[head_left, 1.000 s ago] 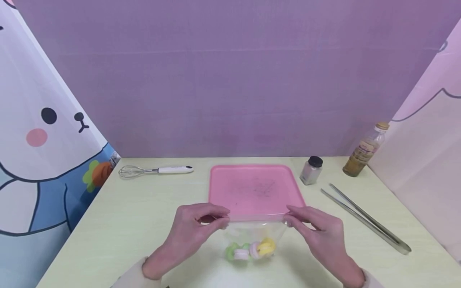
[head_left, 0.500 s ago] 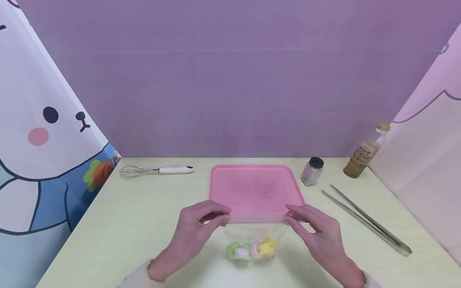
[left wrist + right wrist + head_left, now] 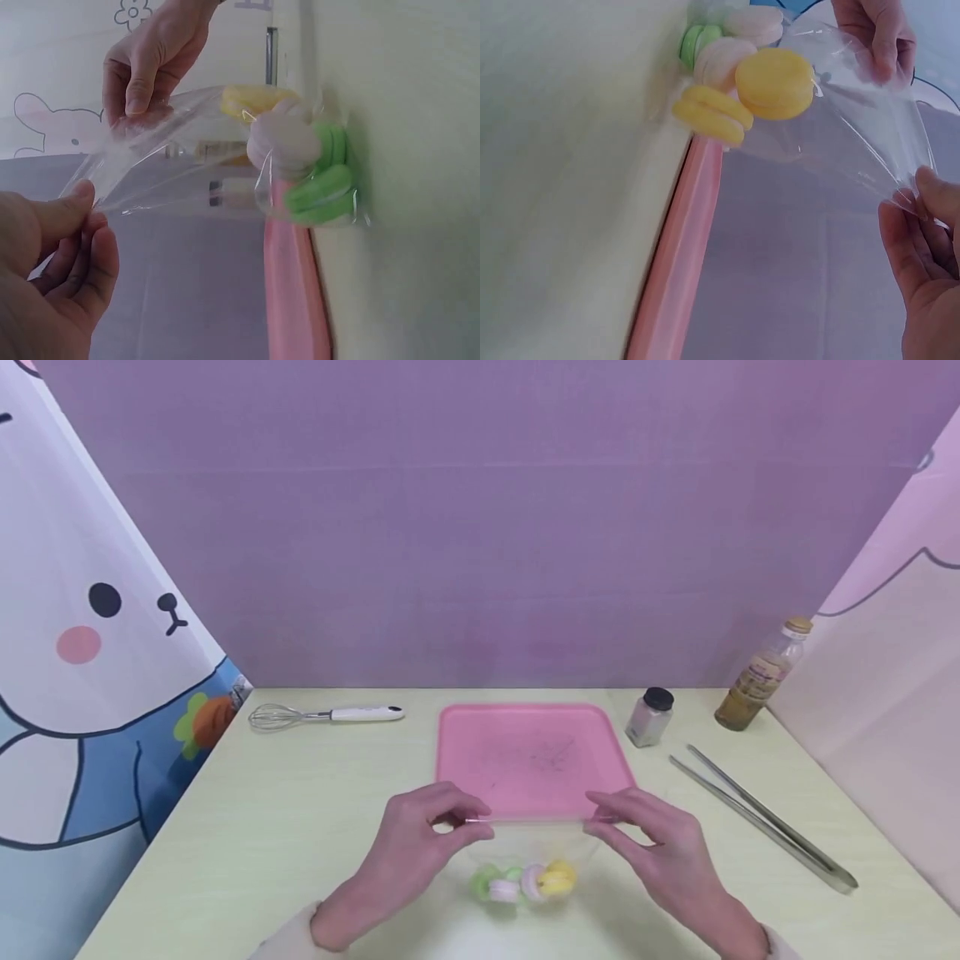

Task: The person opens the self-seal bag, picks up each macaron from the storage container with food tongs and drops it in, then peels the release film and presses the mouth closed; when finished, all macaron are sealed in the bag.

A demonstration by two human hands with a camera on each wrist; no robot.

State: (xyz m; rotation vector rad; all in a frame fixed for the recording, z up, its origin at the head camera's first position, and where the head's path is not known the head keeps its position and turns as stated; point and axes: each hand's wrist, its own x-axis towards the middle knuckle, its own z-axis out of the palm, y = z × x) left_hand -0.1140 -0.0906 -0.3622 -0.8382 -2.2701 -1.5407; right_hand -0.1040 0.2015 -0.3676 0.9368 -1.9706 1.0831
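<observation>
Between both hands hangs a clear plastic bag (image 3: 532, 842) with several macarons at its bottom: green (image 3: 322, 193), pale pink (image 3: 283, 142) and yellow (image 3: 774, 82). My left hand (image 3: 420, 843) pinches one top corner of the bag between thumb and fingers. At the opposite top corner, my right hand (image 3: 656, 843) pinches the rim in the same way. The top edge is stretched nearly straight between them. Whether the bag's bottom touches the table cannot be told. Just behind the bag lies a pink tray (image 3: 525, 752), its near edge partly covered by bag and hands.
A whisk (image 3: 326, 717) with a white handle lies at the back left. Right of the tray stand a small black-capped jar (image 3: 649, 718) and a cork-topped bottle (image 3: 761, 677). Metal tongs (image 3: 765, 818) lie on the right side of the table (image 3: 300, 810).
Both hands have drawn slightly closer together and a little lower, still pinching the bag's top edge. The macarons stay almost where they were.
</observation>
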